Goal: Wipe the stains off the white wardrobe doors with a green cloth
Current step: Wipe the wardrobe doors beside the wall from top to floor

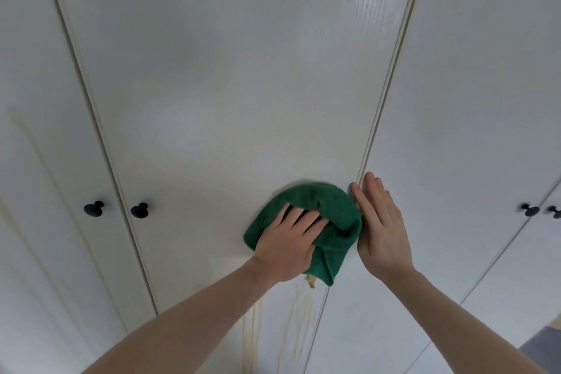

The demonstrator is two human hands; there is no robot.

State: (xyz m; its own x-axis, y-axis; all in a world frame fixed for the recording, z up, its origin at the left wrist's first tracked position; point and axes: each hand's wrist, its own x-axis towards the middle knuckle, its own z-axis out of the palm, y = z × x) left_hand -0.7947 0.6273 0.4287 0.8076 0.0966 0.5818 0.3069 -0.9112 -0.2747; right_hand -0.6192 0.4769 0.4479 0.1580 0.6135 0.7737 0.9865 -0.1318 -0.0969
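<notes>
Head view: left hand (288, 244) presses green cloth (331, 215) flat; drip stains (299, 322) run straight below, right hand (381, 228) open on the door

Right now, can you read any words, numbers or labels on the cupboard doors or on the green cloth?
No words, numbers or signs can be read anywhere.
Wardrobe doors: plain white, only yellowish streaks.
Green cloth: no readable print; a pale tag at its lower edge shows no text.
Black knobs: unmarked.
</notes>
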